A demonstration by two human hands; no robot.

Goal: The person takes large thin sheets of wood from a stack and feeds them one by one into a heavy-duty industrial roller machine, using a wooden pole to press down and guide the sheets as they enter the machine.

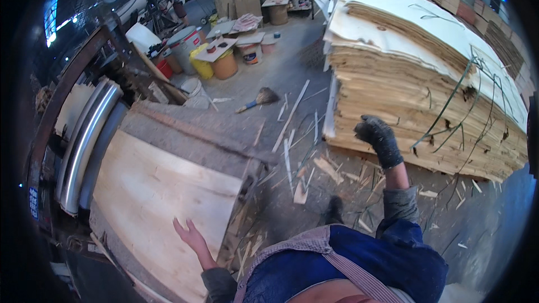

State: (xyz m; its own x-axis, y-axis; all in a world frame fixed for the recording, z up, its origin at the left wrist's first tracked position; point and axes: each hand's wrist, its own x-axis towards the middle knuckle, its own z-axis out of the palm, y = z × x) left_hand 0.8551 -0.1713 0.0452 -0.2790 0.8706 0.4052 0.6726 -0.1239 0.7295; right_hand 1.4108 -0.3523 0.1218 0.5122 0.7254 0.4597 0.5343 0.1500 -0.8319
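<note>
The pale veneer sheet (157, 191) lies on the table (179, 139) below the nearer, bare left hand (193, 238), whose fingers are apart; its long axis runs toward the rollers (92, 146); the gloved right hand (378, 137) is by the veneer stack (404, 87), finger closure hard to tell

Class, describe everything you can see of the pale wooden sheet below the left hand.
The wooden sheet looks thin, broad and smooth, pale tan with faint grain and some darker marks. It lies on the worn worktable, its left end towards the shiny metal roller. The left hand is over it; contact is unclear.
</note>
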